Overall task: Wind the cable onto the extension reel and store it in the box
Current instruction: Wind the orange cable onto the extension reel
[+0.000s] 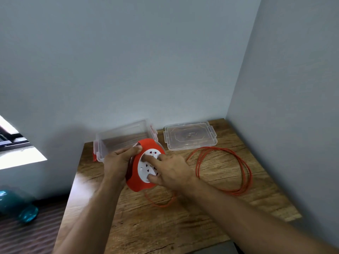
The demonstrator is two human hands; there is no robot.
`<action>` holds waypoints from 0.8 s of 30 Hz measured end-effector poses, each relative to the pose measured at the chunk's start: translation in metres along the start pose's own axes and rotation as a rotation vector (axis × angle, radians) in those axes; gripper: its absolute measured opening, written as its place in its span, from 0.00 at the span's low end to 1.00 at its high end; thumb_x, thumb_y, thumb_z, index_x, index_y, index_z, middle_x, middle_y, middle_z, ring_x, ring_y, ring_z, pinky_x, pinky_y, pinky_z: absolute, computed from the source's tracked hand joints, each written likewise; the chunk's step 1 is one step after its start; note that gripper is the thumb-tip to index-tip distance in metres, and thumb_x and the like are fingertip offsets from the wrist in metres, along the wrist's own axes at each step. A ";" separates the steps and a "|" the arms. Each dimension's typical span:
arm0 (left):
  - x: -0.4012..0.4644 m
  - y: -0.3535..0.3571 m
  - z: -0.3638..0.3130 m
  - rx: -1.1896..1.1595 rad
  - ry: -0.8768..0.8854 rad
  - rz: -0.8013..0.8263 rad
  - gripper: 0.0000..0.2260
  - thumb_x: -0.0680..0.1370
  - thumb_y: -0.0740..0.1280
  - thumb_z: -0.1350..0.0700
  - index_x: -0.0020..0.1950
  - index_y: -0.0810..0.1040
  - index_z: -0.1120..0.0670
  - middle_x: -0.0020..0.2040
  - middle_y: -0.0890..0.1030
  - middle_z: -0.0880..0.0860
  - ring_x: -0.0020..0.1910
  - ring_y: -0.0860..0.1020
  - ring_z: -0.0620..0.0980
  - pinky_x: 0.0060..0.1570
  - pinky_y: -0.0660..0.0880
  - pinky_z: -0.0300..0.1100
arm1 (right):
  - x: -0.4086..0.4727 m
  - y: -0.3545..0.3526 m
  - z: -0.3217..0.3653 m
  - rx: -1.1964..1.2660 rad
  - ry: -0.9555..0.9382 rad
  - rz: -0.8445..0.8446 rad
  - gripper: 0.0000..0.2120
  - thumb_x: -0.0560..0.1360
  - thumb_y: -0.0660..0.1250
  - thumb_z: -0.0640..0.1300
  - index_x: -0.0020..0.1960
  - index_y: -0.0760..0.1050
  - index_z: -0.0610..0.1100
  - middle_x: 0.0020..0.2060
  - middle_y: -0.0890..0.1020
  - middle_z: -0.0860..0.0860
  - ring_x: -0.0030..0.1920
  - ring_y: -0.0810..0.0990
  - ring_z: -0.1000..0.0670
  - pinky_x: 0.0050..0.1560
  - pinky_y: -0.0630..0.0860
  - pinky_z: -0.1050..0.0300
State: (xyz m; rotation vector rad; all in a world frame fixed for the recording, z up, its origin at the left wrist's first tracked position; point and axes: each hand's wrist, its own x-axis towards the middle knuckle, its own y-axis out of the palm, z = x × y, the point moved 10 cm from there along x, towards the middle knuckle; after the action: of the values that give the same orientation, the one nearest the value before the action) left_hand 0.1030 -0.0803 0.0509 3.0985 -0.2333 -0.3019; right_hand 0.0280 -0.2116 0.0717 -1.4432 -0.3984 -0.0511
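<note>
The extension reel point(136, 172) is red with a white socket face and is held tilted above the wooden table point(146, 226). My left hand point(117, 163) grips its left rim, thumb on the red top edge. My right hand point(172, 170) rests on the white face, with fingers pressed onto the disc. The orange cable point(245, 167) lies in loose loops on the table to the right, and one strand runs under my right forearm to the reel. The clear box point(126, 134) stands open behind the reel.
The box's clear lid point(190, 136) lies flat at the back right of the table. Walls close in behind and on the right. A teal object point(20, 208) sits on the floor at the left, below the table edge.
</note>
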 end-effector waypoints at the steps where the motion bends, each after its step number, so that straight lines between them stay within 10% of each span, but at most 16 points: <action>1: -0.002 0.001 0.000 -0.020 0.013 -0.011 0.11 0.71 0.79 0.56 0.52 0.87 0.57 0.45 0.89 0.57 0.43 0.88 0.59 0.43 0.85 0.51 | -0.004 -0.001 -0.006 0.128 0.137 -0.031 0.30 0.75 0.61 0.65 0.73 0.58 0.57 0.52 0.84 0.45 0.45 0.84 0.42 0.43 0.80 0.50; 6: -0.015 0.008 0.006 -0.083 0.063 -0.036 0.07 0.73 0.77 0.60 0.49 0.88 0.52 0.42 0.90 0.50 0.41 0.88 0.51 0.37 0.84 0.43 | -0.040 0.043 -0.021 1.129 1.021 -0.061 0.29 0.71 0.69 0.66 0.65 0.66 0.53 0.50 0.84 0.48 0.39 0.84 0.49 0.33 0.82 0.53; 9: -0.015 0.006 0.010 -0.079 0.072 -0.049 0.08 0.73 0.78 0.59 0.51 0.88 0.54 0.45 0.89 0.52 0.43 0.88 0.54 0.38 0.84 0.45 | -0.047 0.061 -0.007 1.545 1.224 0.011 0.26 0.75 0.70 0.59 0.64 0.64 0.49 0.37 0.84 0.45 0.23 0.78 0.51 0.21 0.70 0.61; 12: -0.006 -0.004 0.016 -0.140 0.009 -0.094 0.09 0.72 0.78 0.58 0.51 0.88 0.57 0.45 0.89 0.57 0.44 0.88 0.59 0.44 0.84 0.50 | -0.036 0.028 -0.026 1.113 0.885 -0.022 0.24 0.77 0.69 0.56 0.66 0.63 0.51 0.46 0.85 0.46 0.31 0.83 0.48 0.28 0.78 0.55; 16: 0.004 -0.005 0.019 -0.116 -0.074 -0.023 0.13 0.68 0.81 0.55 0.50 0.87 0.59 0.45 0.89 0.61 0.45 0.87 0.65 0.50 0.83 0.60 | -0.017 -0.013 0.020 0.024 -0.092 -0.007 0.25 0.77 0.69 0.45 0.70 0.64 0.55 0.70 0.67 0.41 0.44 0.83 0.39 0.35 0.82 0.45; 24: 0.005 0.016 0.010 0.142 -0.140 0.230 0.28 0.57 0.84 0.45 0.51 0.87 0.60 0.47 0.88 0.64 0.46 0.87 0.67 0.52 0.83 0.64 | -0.022 0.011 0.029 -0.232 -0.601 0.091 0.32 0.75 0.73 0.44 0.72 0.63 0.59 0.69 0.61 0.37 0.33 0.82 0.41 0.24 0.79 0.50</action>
State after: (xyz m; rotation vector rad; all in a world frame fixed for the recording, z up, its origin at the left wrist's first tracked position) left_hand 0.1036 -0.0965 0.0404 3.1458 -0.6358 -0.5156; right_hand 0.0033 -0.1861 0.0566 -1.6920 -0.8367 0.4320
